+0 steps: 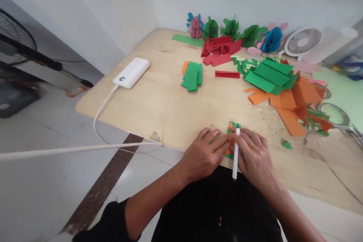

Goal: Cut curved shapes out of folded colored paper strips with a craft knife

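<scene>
At the table's near edge lies a small green paper [228,156] with an orange paper piece [229,149] on top. My left hand [204,155] rests on the table from the left, fingers stretched out, with its index fingertip on the orange piece. My right hand [254,152] comes from the other side and grips a slim white marker [236,155] between thumb and fingers. The marker's dark tip points away from me, over the green paper's far part. Some of the paper is hidden under my fingers.
Beyond my hands lie green folded strips [192,77], red paper pieces [221,47], a green paper stack [269,73] and orange sheets [295,102]. Paper figures [231,28] and a small white fan [303,41] stand by the wall. A corded power bank [132,72] is left; scissors [356,133] lie right.
</scene>
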`<state>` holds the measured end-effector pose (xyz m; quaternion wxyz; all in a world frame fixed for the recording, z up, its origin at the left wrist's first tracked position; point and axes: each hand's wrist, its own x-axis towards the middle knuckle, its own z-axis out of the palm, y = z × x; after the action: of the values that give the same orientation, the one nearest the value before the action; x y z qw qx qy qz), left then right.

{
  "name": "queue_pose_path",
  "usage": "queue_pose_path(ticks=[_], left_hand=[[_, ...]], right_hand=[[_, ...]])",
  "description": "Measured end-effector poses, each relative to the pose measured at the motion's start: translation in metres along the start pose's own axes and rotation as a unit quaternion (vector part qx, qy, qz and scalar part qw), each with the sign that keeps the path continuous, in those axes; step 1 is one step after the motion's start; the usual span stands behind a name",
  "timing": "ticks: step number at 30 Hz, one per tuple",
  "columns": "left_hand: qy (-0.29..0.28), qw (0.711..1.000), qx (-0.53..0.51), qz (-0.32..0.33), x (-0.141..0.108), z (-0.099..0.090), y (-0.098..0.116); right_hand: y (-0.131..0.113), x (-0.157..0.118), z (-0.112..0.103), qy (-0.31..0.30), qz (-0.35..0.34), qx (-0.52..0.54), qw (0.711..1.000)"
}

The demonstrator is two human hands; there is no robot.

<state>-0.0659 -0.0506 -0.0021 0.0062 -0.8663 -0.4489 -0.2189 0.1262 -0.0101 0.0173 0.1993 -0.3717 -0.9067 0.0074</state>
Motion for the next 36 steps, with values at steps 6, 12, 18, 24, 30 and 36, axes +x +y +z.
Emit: queue_pose_path(ticks=[6, 12, 18, 24, 30, 36], left_hand=[[0.008, 1.0, 0.002, 0.001, 0.0, 0.0, 0.0], [0.002, 1.0, 0.009, 0.0, -0.001, 0.001, 0.0], [0.005, 1.0, 0.001, 0.003, 0.0, 0.001, 0.0], [0.003, 1.0, -0.002, 0.003, 0.0, 0.0, 0.0], [0.006, 1.0, 0.003, 0.002, -0.001, 0.0, 0.0], [0.005, 1.0, 0.006, 0.001, 0.0, 0.0, 0.0]], right_hand=[[0.0, 0.0, 0.0, -0.001, 0.001, -0.004, 1.0], [0.002, -0.001, 0.002, 0.007, -0.002, -0.007, 1.0], [0.004, -0.003, 0.005, 0.013, 0.002, -0.007, 1.0], [0.004, -0.003, 0.004, 0.005, 0.004, -0.003, 1.0], [0.004, -0.003, 0.004, 0.0, 0.006, 0.002, 1.0], [0.011, -0.005, 0.007, 0.003, 0.01, 0.031, 0.999]])
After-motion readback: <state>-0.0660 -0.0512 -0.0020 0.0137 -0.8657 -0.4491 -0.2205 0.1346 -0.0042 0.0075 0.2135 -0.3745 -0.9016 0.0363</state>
